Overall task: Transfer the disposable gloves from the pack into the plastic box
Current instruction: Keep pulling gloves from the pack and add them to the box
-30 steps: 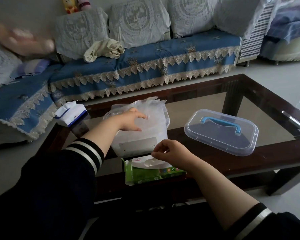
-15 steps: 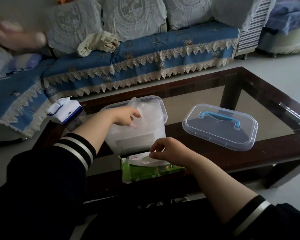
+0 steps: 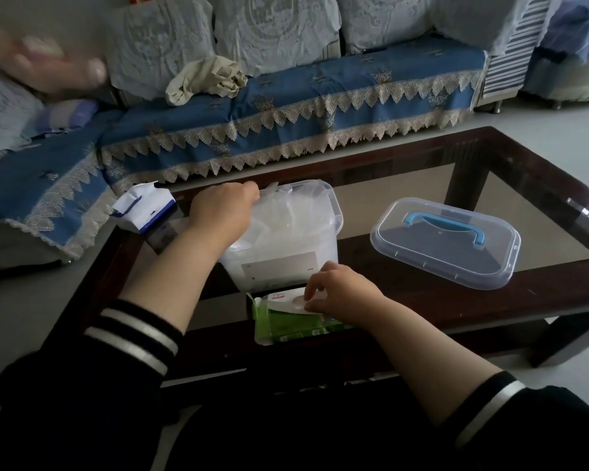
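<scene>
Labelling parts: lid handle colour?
Blue handle on the clear lid, head view.

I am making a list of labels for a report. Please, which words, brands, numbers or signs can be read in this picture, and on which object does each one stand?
No text can be read.
White label on the plastic box: a few small marks, too small.
Green glove pack: a red mark on its white flap and small coloured print, blurred.
White and blue tissue pack: a small dark mark, unreadable.
Lid: no text visible.

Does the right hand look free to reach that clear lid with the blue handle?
Probably yes: the right hand pinches at the green pack, and only bare table separates it from the lid.
</scene>
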A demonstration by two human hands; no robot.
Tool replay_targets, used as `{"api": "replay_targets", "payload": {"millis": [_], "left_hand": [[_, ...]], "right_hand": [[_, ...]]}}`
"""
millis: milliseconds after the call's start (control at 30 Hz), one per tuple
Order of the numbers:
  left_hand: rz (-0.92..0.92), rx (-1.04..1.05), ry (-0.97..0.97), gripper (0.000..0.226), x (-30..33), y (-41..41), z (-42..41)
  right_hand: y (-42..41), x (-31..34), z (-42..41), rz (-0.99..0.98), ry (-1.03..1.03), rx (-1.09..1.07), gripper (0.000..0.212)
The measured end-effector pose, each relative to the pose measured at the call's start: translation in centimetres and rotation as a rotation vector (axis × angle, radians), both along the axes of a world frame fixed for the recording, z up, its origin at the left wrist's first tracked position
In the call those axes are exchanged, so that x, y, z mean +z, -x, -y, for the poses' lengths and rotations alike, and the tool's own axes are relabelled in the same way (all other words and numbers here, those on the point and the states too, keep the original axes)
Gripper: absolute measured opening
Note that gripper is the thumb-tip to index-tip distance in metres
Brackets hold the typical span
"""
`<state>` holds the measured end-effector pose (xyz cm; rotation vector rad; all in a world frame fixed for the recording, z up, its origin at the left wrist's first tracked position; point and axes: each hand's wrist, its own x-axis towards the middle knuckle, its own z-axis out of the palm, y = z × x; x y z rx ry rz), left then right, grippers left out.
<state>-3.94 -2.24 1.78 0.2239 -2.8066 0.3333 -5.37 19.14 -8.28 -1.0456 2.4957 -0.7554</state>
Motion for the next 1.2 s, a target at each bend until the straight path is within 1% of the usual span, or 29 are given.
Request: {"api": "replay_targets", "payload": {"millis": [67, 100, 133, 200, 233, 333, 367, 400, 467, 534, 600, 734, 934, 1034, 1134, 1200], "left_hand": [[-0.176, -0.050, -0.093, 0.020, -0.4, -1.9, -1.5], [-0.230, -0.074, -0.147, 0.021, -0.9, -2.9, -2.4], [-0.246, -0.096, -0.200, 0.023, -1.5, -4.0, -3.5], [-0.184, -0.105, -0.349, 0.031, -3.2, -5.9, -5.2], [-0.114, -0.085, -0.418, 0.033, -4.2, -6.3, -5.9], [0.173, 0.015, -0.496, 0.030, -6.8, -7.3, -6.6], [0.277, 0.034, -0.522, 0.036, -7.5, -7.5, -6.4], [0.372, 0.037, -0.544, 0.048, -8.2, -7.5, -6.2], [0.471, 0.006, -0.517, 0.070, -9.2, -7.6, -5.8], [0.493, -0.029, -0.453, 0.083, -9.8, -7.4, -5.8], [0.492, -0.042, -0.423, 0.087, -10.4, -7.3, -5.9], [0.473, -0.043, -0.480, 0.086, -10.7, -7.3, -5.6], [0.474, 0.020, -0.563, 0.081, -11.1, -7.5, -5.6], [0.480, 0.032, -0.652, 0.081, -11.5, -7.5, -5.5], [0.445, 0.029, -0.705, 0.078, -11.7, -7.4, -5.3], [0.426, 0.025, -0.741, 0.074, -11.8, -7.2, -5.1]], "right_hand": [[-0.2, -0.1, 0.2, -0.073, -0.050, 0.012, 0.022], [-0.2, -0.2, 0.3, -0.096, -0.070, 0.016, 0.023], [-0.3, -0.2, 0.4, -0.114, -0.085, 0.019, 0.025], [-0.7, -0.2, 0.7, -0.133, -0.111, 0.033, 0.026], [-0.8, -0.3, 0.7, -0.141, -0.114, 0.039, 0.025], [-1.0, -0.8, 0.8, -0.188, -0.120, 0.057, 0.027], [-1.0, -1.0, 0.7, -0.204, -0.124, 0.053, 0.027], [-1.0, -1.1, 0.7, -0.224, -0.136, 0.051, 0.026], [-1.2, -1.4, 1.0, -0.278, -0.176, 0.073, 0.026], [-1.2, -1.6, 1.2, -0.313, -0.193, 0.083, 0.028], [-1.2, -1.9, 1.3, -0.324, -0.201, 0.071, 0.028], [-1.4, -2.1, 1.5, -0.400, -0.266, 0.063, 0.020], [-1.5, -1.9, 1.7, -0.471, -0.298, 0.073, 0.024], [-1.4, -1.8, 1.3, -0.372, -0.221, 0.040, 0.022], [-1.4, -1.5, 0.7, -0.243, -0.027, -0.018, 0.014], [-1.4, -1.2, 0.4, -0.197, 0.122, -0.089, 0.008]]}}
